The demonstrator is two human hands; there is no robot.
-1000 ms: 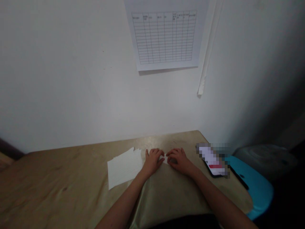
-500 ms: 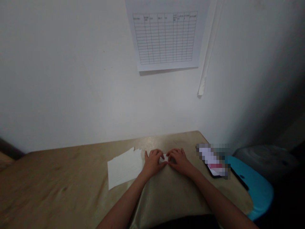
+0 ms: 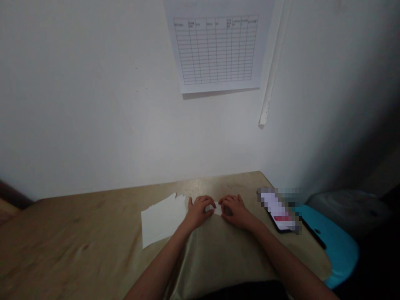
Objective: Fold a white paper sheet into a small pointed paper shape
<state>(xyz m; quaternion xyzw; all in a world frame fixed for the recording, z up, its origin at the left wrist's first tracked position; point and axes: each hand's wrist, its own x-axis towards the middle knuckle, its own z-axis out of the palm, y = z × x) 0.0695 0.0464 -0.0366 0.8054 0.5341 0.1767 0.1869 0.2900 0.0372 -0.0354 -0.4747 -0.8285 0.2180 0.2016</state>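
Small paper [image 3: 218, 208] stretches sideways between left hand [image 3: 200, 211] and right hand [image 3: 236, 211].

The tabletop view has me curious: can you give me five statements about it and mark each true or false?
1. The small piece of white paper is between the left hand and the right hand. True.
2. The larger white paper with a jagged edge lies beyond the right hand. False: it is beside the left hand.
3. The dark-edged phone lies screen down. False: its lit screen faces up.
4. A white sheet printed with a grid hangs on the pale wall. True.
5. The smooth object beside the table's right end is red. False: it is turquoise.
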